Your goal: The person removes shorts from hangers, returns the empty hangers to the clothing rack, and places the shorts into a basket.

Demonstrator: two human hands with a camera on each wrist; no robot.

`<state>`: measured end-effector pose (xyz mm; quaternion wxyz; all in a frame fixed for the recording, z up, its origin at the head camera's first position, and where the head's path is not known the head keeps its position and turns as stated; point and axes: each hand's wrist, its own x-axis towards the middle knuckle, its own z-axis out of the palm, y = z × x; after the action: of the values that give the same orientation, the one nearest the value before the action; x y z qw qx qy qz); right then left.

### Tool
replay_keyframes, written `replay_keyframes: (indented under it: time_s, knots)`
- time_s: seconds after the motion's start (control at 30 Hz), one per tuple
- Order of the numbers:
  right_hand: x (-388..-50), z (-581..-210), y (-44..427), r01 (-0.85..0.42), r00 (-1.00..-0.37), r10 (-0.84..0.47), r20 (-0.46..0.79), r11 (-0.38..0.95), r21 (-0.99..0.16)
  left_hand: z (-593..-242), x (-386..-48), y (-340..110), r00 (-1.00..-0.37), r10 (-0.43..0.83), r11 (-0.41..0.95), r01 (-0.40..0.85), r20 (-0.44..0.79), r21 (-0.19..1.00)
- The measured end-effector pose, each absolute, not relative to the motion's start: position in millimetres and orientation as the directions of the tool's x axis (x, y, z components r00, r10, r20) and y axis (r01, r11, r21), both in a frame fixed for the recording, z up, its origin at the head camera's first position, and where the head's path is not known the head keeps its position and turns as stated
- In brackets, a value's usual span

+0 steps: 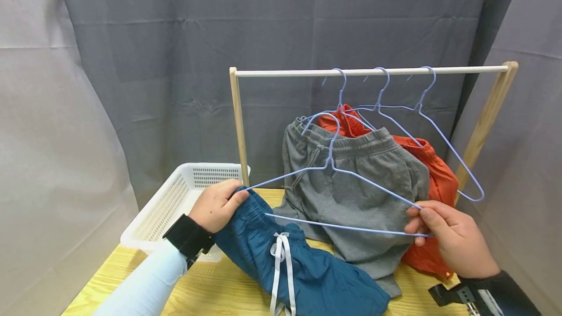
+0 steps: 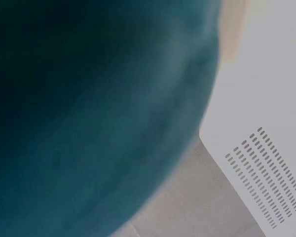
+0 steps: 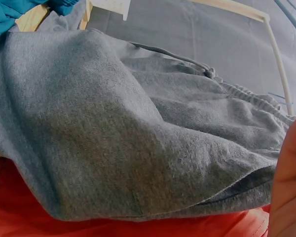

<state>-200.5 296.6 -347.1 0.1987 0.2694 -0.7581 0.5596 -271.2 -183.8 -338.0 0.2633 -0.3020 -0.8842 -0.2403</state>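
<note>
The left hand [image 1: 219,206] pinches the top of the blue pants [image 1: 325,274], with its thumb on the near side. Those pants are dark blue, a bit like the deep sea. Their waist is stretchy and full of tiny wrinkles, right beside the left fingers. From there the cloth hangs down and spreads to the right in soft, puffy folds, below the space between the two hands. A white string [image 1: 289,262] is tied in front, to the right of the left fingers, and its long ends dangle down. The bottom goes out of sight, so how long the legs are is hard to tell.

The right hand [image 1: 456,238] holds the right corner of a thin, light blue hanger [image 1: 330,157] between its thumb and fingers. The hanger's left end goes into the blue waist by the left fingers, and its round hook points up between the hands.

Just past the hanger lie gray pants [image 1: 351,199] with a stretchy waist. Orange clothes [image 1: 441,174] peek out behind them, beyond the right fingers. A white basket [image 1: 210,167] with little holes sits just behind the left hand. Farther back, above both hands, three more hangers [image 1: 378,104] hang on a white bar [image 1: 285,73].
</note>
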Motion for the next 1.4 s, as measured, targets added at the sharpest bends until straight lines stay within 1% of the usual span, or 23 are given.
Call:
replay_keyframes:
  time_s: [0.03, 0.1, 0.27, 0.33, 0.4, 0.53, 0.6, 0.73, 0.87, 0.97, 1.13, 1.23, 1.4]
  knots:
    - [-200, -347, 297, -0.629, -0.777, -0.183, 0.602, 0.26, -0.733, -339, -271, -184, -0.679, 0.407, 0.703, 0.66, 0.611, 0.265]
    - [-200, -346, 299, -0.623, -0.781, -0.181, 0.597, 0.274, -0.732, -340, -272, -186, -0.68, 0.402, 0.708, 0.656, 0.613, 0.263]
    - [-198, -345, 303, -0.602, -0.798, -0.183, 0.574, 0.282, -0.747, -342, -274, -190, -0.681, 0.378, 0.719, 0.642, 0.627, 0.264]
    - [-197, -344, 303, -0.588, -0.807, -0.175, 0.564, 0.324, -0.741, -343, -274, -192, -0.685, 0.367, 0.723, 0.636, 0.63, 0.27]
    - [-196, -343, 303, -0.574, -0.814, -0.165, 0.558, 0.377, -0.727, -344, -275, -193, -0.697, 0.35, 0.731, 0.621, 0.625, 0.283]
    - [-197, -343, 305, -0.559, -0.823, -0.16, 0.544, 0.397, -0.728, -346, -276, -194, -0.743, 0.278, 0.77, 0.551, 0.609, 0.321]
    - [-198, -345, 306, -0.558, -0.825, -0.161, 0.543, 0.386, -0.734, -346, -276, -194, -0.774, 0.233, 0.794, 0.501, 0.588, 0.344]
    - [-202, -349, 308, -0.589, -0.807, -0.158, 0.569, 0.269, -0.762, -348, -275, -191, -0.828, 0.154, 0.829, 0.406, 0.54, 0.386]
    - [-205, -351, 309, -0.61, -0.793, -0.15, 0.591, 0.201, -0.767, -351, -276, -185, -0.869, 0.111, 0.844, 0.339, 0.482, 0.417]
    - [-205, -351, 309, -0.606, -0.795, -0.145, 0.588, 0.19, -0.773, -352, -275, -178, -0.895, 0.12, 0.843, 0.321, 0.43, 0.431]
    - [-206, -352, 307, -0.591, -0.805, -0.148, 0.575, 0.112, -0.799, -356, -269, -162, -0.917, 0.172, 0.843, 0.326, 0.359, 0.429]
    - [-207, -352, 306, -0.589, -0.805, -0.149, 0.575, 0.085, -0.804, -360, -266, -153, -0.918, 0.215, 0.842, 0.347, 0.332, 0.413]
    - [-207, -353, 307, -0.597, -0.799, -0.155, 0.581, 0.087, -0.798, -365, -266, -147, -0.917, 0.253, 0.836, 0.368, 0.309, 0.407]
